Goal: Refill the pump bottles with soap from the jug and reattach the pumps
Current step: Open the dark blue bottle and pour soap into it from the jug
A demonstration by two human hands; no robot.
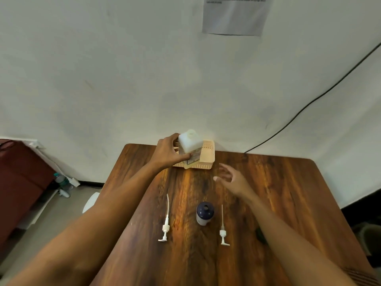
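The left hand (171, 151) grips a white plastic jug (189, 142) from its left side. Its fingers (185, 156) are curled around the body, and the thumb lies across the front. The jug stands upright in a beige basket (207, 155) at the middle of the far edge of the bench (278, 193). I cannot tell if its bottom rests in the basket. A label (195, 154) on the front of the jug is too blurred to read.

The right hand (228, 176) hovers over the bench just near of the basket, palm turned to the left. Its fingers are spread apart and relaxed, and they hold nothing.

Near the middle of the bench stands 1 dark blue bottle (204, 213) with its neck open and no pump on it. 2 white pumps lie flat, tubes pointing to the far edge: the left pump (166, 223) and the right pump (223, 229), 1 on each side of the bottle and apart from it.

On the wall (123, 79) hangs a paper sheet (237, 17) with printed lines that cannot be read. A black cable (309, 104) runs down the wall to the far edge.
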